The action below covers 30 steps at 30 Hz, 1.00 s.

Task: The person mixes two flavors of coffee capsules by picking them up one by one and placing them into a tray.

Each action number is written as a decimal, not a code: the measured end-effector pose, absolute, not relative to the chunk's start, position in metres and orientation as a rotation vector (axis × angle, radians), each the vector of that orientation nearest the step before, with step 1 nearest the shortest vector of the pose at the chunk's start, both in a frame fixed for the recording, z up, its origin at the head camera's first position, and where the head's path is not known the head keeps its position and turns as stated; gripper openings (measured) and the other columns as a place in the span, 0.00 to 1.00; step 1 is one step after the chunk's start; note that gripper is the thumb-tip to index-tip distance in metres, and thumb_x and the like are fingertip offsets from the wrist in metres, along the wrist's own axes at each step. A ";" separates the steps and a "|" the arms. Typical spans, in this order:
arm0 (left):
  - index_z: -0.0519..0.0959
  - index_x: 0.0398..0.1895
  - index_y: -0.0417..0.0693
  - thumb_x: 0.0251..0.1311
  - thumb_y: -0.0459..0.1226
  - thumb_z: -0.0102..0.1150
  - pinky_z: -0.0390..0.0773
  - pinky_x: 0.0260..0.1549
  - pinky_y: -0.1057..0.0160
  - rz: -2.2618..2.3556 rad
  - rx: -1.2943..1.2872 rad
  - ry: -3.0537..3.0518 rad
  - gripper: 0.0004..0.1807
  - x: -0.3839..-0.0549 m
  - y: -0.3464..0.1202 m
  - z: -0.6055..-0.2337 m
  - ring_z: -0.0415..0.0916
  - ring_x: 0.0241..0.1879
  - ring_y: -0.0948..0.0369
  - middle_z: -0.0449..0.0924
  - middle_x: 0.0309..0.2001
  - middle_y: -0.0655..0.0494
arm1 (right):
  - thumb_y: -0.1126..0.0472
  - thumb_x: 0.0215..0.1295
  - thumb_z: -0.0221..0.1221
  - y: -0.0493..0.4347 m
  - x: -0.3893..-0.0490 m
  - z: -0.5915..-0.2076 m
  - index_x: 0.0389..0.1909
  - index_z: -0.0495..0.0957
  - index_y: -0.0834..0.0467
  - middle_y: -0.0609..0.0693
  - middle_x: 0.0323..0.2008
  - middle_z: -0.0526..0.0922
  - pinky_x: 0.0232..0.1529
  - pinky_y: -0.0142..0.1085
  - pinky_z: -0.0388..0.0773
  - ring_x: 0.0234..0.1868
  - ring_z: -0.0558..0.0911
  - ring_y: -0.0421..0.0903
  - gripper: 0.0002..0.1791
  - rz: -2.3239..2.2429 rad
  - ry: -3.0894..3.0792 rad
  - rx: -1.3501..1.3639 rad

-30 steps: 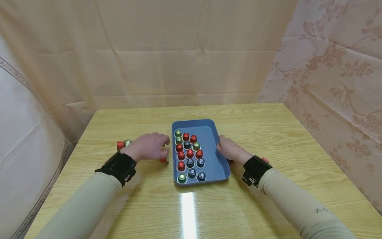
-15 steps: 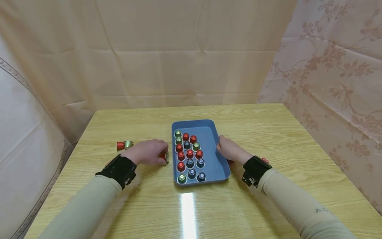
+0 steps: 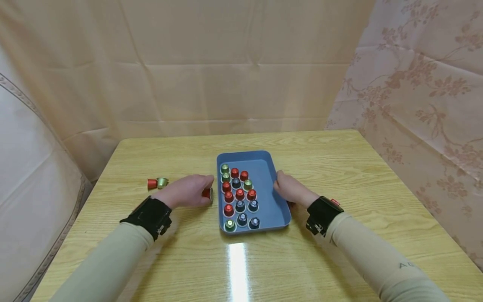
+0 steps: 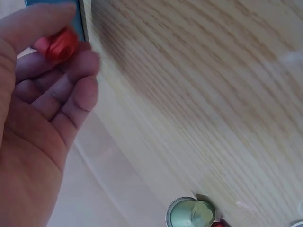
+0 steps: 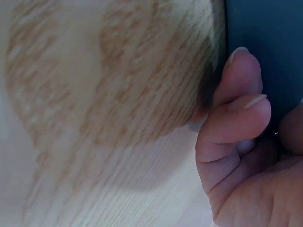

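Note:
Just left of the blue tray, my left hand pinches a red coffee capsule between thumb and fingers. The left wrist view shows this hand from the palm side, the narrow end of the red capsule facing the camera. My right hand grips the tray's right wall; in the right wrist view its curled fingers press against the blue side. Red, green and dark blue capsules stand in rows in the tray's left part, such as a green capsule at the near corner.
On the wooden table, a red capsule and a green capsule lie end to end left of my left hand. A beige curtain hangs behind the table, a flowered cloth on the right.
My left hand has come down beside the tray and taken hold of the red capsule lying there, lifting it slightly. The right hand and the tray have stayed in place.

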<state>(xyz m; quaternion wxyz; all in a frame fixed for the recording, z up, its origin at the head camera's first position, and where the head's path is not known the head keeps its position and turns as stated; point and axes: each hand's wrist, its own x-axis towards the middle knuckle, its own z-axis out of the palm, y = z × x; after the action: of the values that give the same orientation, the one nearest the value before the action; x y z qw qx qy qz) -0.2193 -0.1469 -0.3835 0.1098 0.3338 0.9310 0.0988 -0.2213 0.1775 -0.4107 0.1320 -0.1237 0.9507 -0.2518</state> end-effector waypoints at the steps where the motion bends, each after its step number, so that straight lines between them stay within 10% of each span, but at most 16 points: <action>1: 0.70 0.35 0.54 0.54 0.40 0.68 0.73 0.26 0.62 0.319 0.985 2.740 0.14 -0.219 -0.147 -0.383 0.69 0.27 0.62 0.73 0.26 0.60 | 0.65 0.72 0.40 0.178 -0.221 -0.411 0.48 0.62 0.71 0.61 0.26 0.74 0.08 0.39 0.72 0.09 0.73 0.47 0.12 -0.737 2.759 -0.362; 30: 0.70 0.38 0.54 0.56 0.43 0.68 0.74 0.28 0.66 0.289 1.441 2.692 0.15 -0.196 -0.080 -0.348 0.69 0.29 0.64 0.71 0.28 0.62 | 0.64 0.74 0.39 0.177 -0.223 -0.412 0.51 0.61 0.71 0.61 0.27 0.74 0.09 0.40 0.74 0.10 0.75 0.48 0.14 -0.717 2.730 -0.314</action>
<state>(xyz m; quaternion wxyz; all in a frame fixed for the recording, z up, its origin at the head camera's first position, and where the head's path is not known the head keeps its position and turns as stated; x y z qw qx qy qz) -0.1958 -0.0803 -0.3479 0.0373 0.4695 0.8771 0.0941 -0.2227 0.1770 -0.4123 0.1503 -0.1093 0.9504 -0.2495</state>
